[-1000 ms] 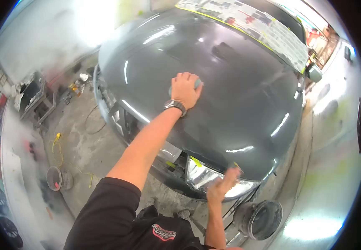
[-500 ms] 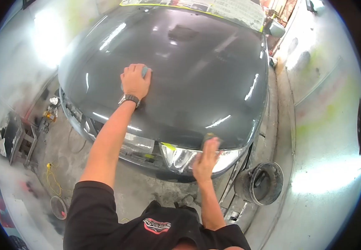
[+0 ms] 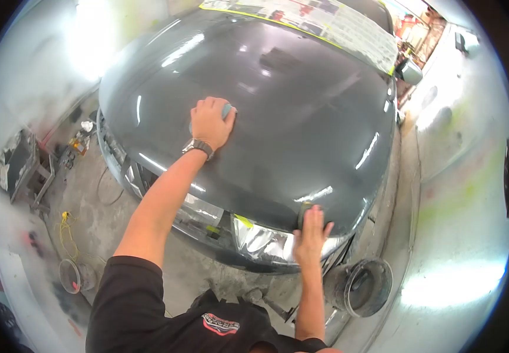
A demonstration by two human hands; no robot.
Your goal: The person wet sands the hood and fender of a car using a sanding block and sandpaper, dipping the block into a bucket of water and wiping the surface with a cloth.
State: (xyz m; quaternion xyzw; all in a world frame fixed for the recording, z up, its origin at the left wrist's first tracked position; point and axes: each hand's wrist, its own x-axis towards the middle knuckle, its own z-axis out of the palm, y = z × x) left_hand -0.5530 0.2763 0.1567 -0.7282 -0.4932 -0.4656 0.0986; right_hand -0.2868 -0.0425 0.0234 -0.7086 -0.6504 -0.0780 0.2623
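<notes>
A dark grey car hood (image 3: pixel 266 159) with glossy streaks of light fills the middle of the view. My left hand (image 3: pixel 211 123) is curled over a blue-grey pad (image 3: pixel 227 110) and rests on the hood left of its centre. Much of that pad is hidden under the palm. At the hood's front edge, above the headlight (image 3: pixel 266 241), my right hand (image 3: pixel 311 235) presses a small dark pad (image 3: pixel 305 214) with a yellowish edge against the surface. Its fingers lie over the pad and cover part of it.
Masking paper with yellow tape (image 3: pixel 319 23) covers the windshield. A dark bucket (image 3: pixel 369 288) stands at lower right, and a smaller container (image 3: pixel 72 276) at lower left. A metal stand (image 3: pixel 31 165) is by the left wall, near a yellow cord (image 3: pixel 66 235).
The view has shifted, so the car appears lower and further right. Both hands stay at about the same spots on the hood. My right hand, blurred before, now shows more clearly.
</notes>
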